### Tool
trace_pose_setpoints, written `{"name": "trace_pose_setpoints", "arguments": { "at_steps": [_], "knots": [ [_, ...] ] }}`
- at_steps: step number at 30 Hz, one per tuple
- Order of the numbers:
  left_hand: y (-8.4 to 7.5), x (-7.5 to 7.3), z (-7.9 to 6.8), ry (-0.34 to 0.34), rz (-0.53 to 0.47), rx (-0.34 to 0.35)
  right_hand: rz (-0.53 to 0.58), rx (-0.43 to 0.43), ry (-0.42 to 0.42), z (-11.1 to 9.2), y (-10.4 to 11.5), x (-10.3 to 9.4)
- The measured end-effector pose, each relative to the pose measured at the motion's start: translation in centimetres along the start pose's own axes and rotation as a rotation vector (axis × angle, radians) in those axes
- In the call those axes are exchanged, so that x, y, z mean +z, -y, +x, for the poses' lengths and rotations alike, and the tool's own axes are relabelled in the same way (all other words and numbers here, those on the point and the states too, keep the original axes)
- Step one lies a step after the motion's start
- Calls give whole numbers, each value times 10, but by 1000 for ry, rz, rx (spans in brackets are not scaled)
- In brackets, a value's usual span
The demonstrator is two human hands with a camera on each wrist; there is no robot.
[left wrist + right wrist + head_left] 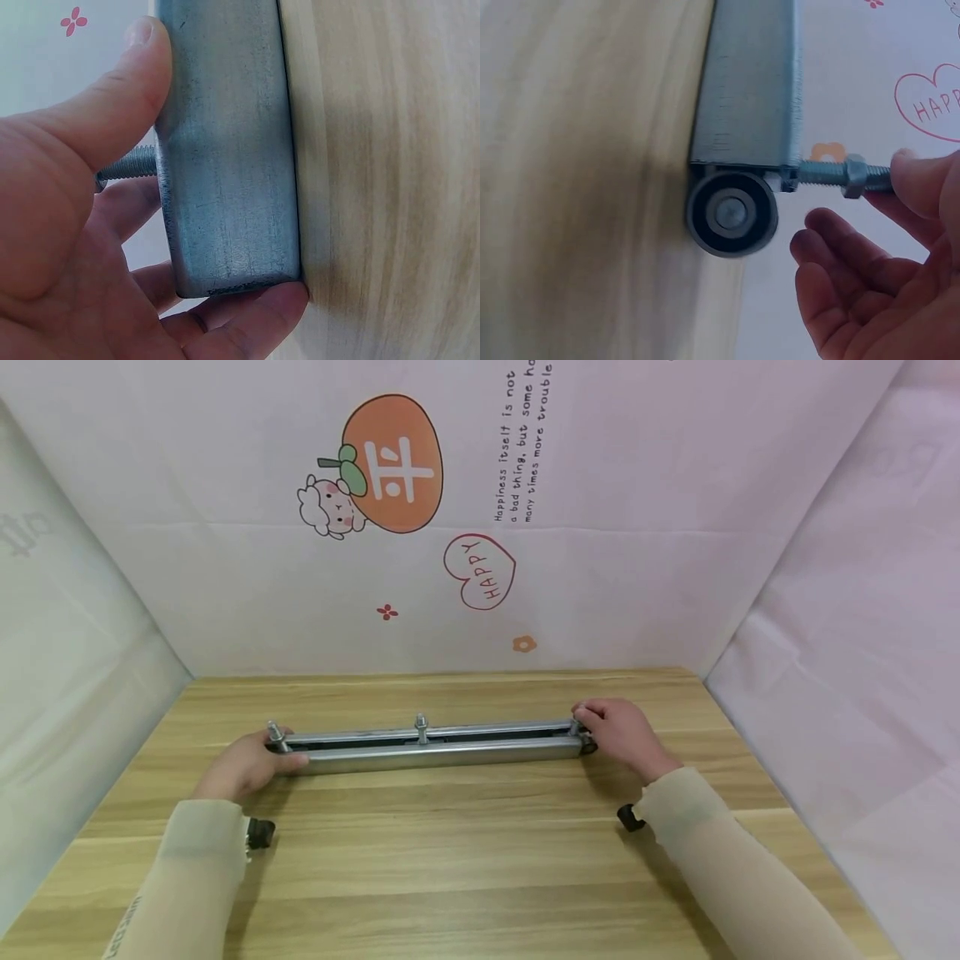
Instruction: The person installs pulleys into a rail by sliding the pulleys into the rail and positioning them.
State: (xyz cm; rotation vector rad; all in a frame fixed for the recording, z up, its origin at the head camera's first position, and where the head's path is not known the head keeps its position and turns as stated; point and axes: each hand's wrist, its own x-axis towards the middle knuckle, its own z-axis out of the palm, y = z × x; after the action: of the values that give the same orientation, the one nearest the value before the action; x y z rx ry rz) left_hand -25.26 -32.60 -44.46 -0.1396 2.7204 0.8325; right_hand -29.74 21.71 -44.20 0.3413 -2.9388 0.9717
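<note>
A silvery metal channel rail [442, 756] lies crosswise on the table, its slot facing up. My left hand [243, 766] grips its left end; in the left wrist view the thumb lies along the top edge and fingertips wrap the end. A threaded bolt [275, 733] rises from the slot beside that hand, and another bolt [422, 727] stands mid-rail. At the right end, my right hand [626, 737] pinches the tip of a third bolt [821, 172], which carries a hex nut [853, 177]. Below it, a roller wheel [732, 214] protrudes from the rail's end. The other right fingers curl loosely, off the rail.
The wood-grain table [450, 860] meets a white printed cloth [600, 568] behind the rail. Similar white cloths hang on the left [67, 610] and right [862, 652]. Small black devices stick out from the left cuff [261, 833] and right cuff [631, 817].
</note>
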Motion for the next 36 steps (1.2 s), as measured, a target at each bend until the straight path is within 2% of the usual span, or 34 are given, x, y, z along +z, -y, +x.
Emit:
{"name": "trace_pose_setpoints", "arguments": {
  "at_steps": [4, 15, 25, 36],
  "knots": [
    [-1, -1, 0, -4, 3, -2, -22, -41, 20, 4, 6, -3],
    [-4, -5, -1, 4, -4, -11, -84, -51, 119, 12, 20, -3],
    [-4, -3, -1, 2, -6, -7, -132, -51, 158, 16, 36, -5],
    [-2, -2, -4, -16, 1, 6, -116, -42, 188, 17, 39, -3]
  ]
}}
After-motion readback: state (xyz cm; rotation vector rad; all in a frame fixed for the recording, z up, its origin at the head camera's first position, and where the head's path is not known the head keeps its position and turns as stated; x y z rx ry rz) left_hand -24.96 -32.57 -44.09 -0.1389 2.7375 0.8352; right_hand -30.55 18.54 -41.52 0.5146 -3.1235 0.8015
